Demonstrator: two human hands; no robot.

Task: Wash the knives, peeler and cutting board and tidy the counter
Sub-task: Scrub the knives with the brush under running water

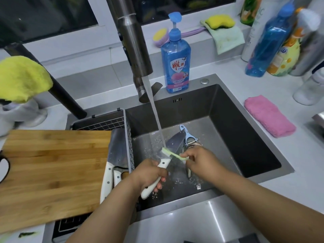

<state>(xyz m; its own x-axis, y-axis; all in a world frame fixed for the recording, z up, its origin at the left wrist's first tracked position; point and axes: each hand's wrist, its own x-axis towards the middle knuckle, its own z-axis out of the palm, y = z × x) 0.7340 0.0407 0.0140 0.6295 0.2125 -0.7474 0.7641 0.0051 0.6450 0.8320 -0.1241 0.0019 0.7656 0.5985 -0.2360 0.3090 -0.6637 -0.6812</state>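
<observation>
Left hand (152, 174): fingers curled round knife (168, 151) handle, over sink (259, 137) front edge.
Right hand (198, 159): pinches green brush (172, 153); scrub away from blade edge, under water stream (154, 111).

White-handled knife (164, 163) under tap; peeler (188, 137) in sink; cleaver (114, 155), bamboo board (52, 165) left.

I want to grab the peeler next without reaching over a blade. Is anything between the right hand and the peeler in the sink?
Nothing visible blocks it: the peeler lies just beyond the right hand, beside the knife blade.
</observation>
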